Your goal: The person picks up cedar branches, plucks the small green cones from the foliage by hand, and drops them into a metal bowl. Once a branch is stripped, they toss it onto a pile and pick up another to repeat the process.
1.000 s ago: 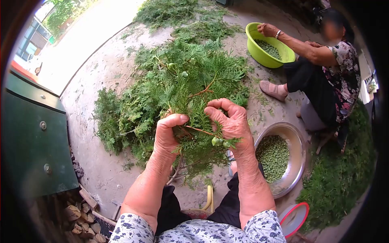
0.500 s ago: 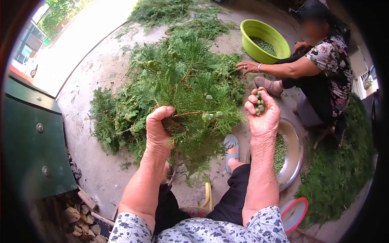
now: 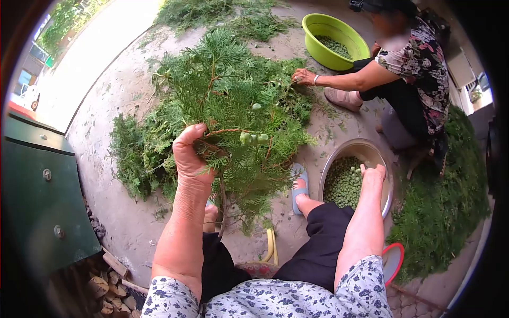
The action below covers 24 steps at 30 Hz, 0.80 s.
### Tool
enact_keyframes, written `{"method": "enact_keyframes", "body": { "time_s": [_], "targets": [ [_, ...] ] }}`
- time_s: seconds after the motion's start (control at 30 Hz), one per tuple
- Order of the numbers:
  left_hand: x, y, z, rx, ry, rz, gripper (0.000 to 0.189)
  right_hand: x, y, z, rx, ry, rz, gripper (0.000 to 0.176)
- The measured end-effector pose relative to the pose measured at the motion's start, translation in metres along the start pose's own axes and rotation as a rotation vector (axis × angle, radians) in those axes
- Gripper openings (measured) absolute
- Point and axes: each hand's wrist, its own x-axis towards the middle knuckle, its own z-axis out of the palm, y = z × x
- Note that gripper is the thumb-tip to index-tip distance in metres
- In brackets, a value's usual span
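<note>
My left hand (image 3: 193, 153) is closed round a leafy evergreen branch (image 3: 217, 95), thumb on top. Round green seed cones (image 3: 253, 138) hang from a reddish twig just right of that thumb. My right hand (image 3: 374, 174) is over a metal basin (image 3: 389, 188), turned downward with thumb and fingers apart as far as they show. No cones can be seen in it, though its palm side is hidden. Many loose green cones (image 3: 343, 183) fill the basin's bottom.
A person (image 3: 419, 69) sits at the right, one hand (image 3: 304, 77) touching the branch pile (image 3: 143, 153). Beside them stands a lime-green tub (image 3: 313, 45) with cones. More cut greenery (image 3: 440, 222) lies at right. A green metal box (image 3: 42, 196) and firewood (image 3: 108, 291) are at left.
My right hand has gone down and right from beside the branch to the basin; the cones it held no longer show in it. My left hand still grips the branch.
</note>
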Motion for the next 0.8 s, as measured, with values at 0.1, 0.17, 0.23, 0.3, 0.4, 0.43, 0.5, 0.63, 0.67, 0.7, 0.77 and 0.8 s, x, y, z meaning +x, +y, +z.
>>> {"method": "enact_keyframes", "body": {
  "time_s": [0.1,0.17,0.23,0.3,0.4,0.43,0.5,0.63,0.67,0.7,0.77,0.8],
  "targets": [
    [-0.001,-0.002,0.005,-0.029,0.040,-0.008,0.013,-0.047,-0.004,-0.004,-0.061,0.054,-0.116,0.043],
    [0.006,-0.006,-0.001,-0.047,0.025,-0.001,0.013,-0.003,0.000,0.007,-0.031,-0.131,-0.073,0.039],
    [0.003,-0.007,0.003,-0.046,-0.007,-0.011,0.015,-0.010,0.005,0.014,-0.024,-0.586,-0.114,0.031],
    [0.000,-0.007,0.007,-0.012,-0.017,-0.008,0.016,-0.102,0.013,0.012,-0.076,-1.009,-0.266,0.025],
    [-0.004,-0.009,0.013,0.034,-0.016,-0.012,0.015,-0.203,0.033,-0.010,-0.159,-1.420,-0.312,0.023],
    [-0.005,-0.009,0.013,0.057,-0.015,-0.053,0.015,-0.224,0.040,-0.020,-0.206,-1.469,-0.339,0.022],
    [-0.006,-0.014,0.014,0.066,-0.009,-0.070,0.015,-0.245,0.055,-0.037,-0.287,-1.538,-0.506,0.022],
    [-0.006,-0.015,0.016,0.070,0.014,-0.100,0.013,-0.258,0.075,-0.048,-0.264,-1.487,-0.537,0.025],
    [-0.005,-0.016,0.016,0.066,0.015,-0.097,0.013,-0.255,0.077,-0.048,-0.281,-1.470,-0.342,0.027],
    [-0.005,-0.018,0.016,0.045,0.005,-0.090,0.012,-0.254,0.077,-0.046,-0.360,-1.541,-0.155,0.031],
    [-0.006,-0.021,0.016,0.027,-0.001,-0.083,0.011,-0.262,0.080,-0.045,-0.371,-1.597,-0.056,0.033],
    [-0.007,-0.022,0.017,0.042,-0.013,-0.103,0.011,-0.265,0.081,-0.045,-0.380,-1.647,0.044,0.035]
  ]
}}
